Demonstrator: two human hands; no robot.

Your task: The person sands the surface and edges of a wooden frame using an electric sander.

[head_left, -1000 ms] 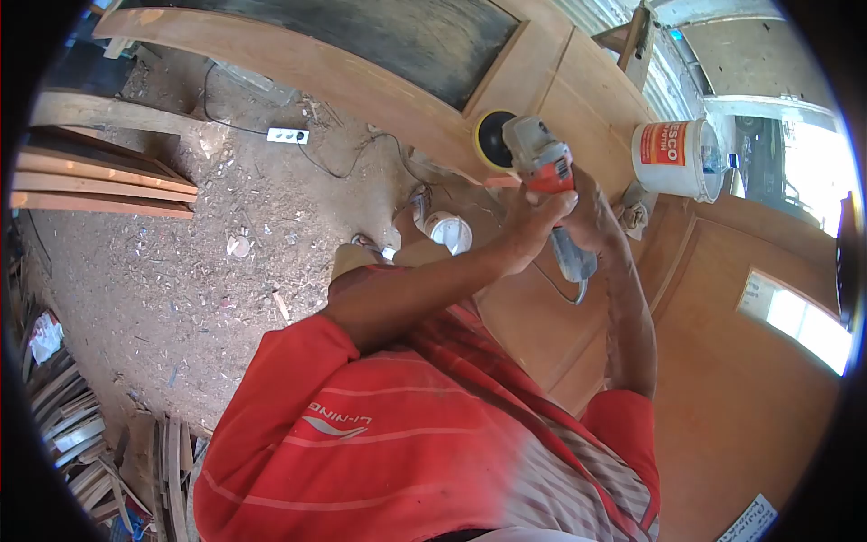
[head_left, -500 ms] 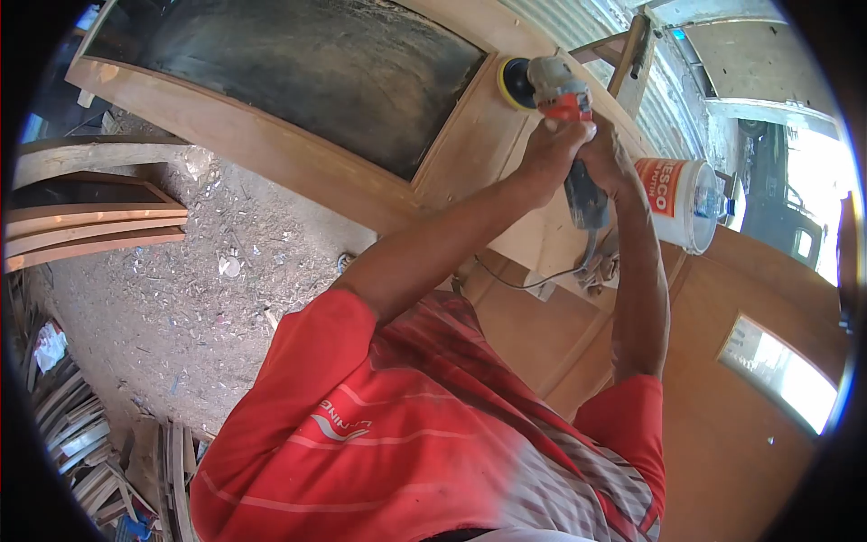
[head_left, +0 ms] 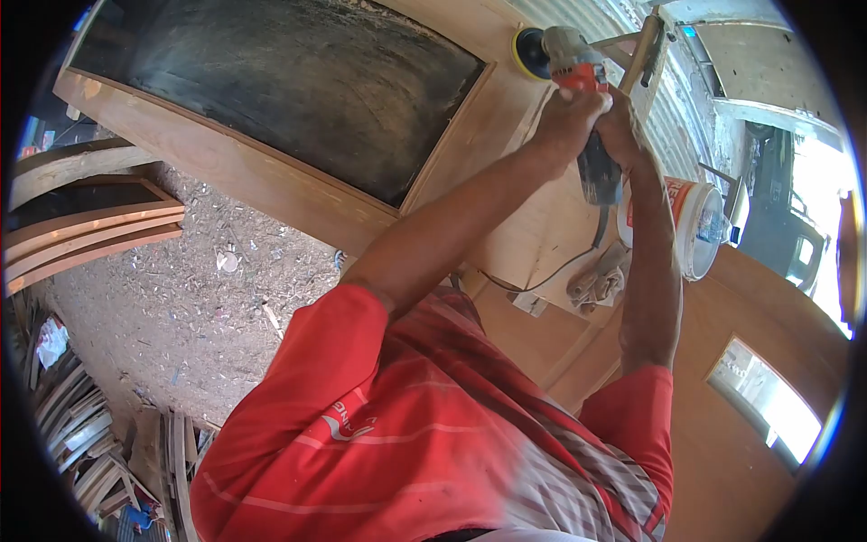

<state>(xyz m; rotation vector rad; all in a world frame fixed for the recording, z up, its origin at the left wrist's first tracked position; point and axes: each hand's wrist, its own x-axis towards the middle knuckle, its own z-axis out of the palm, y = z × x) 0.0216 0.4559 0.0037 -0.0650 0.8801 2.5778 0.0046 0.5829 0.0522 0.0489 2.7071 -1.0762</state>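
Sander [head_left: 578,76], grey, red and black with yellow-rimmed disc [head_left: 531,53], left hand [head_left: 569,125] and right hand [head_left: 619,134] clamped around it.

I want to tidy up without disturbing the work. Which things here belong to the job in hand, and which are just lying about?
In the job:
- power tool, in left hand and right hand
- its cord
- wooden panel at its pad

Seemingly lying about:
- bucket
- crumpled cloth
- stacked frames
- wood scraps
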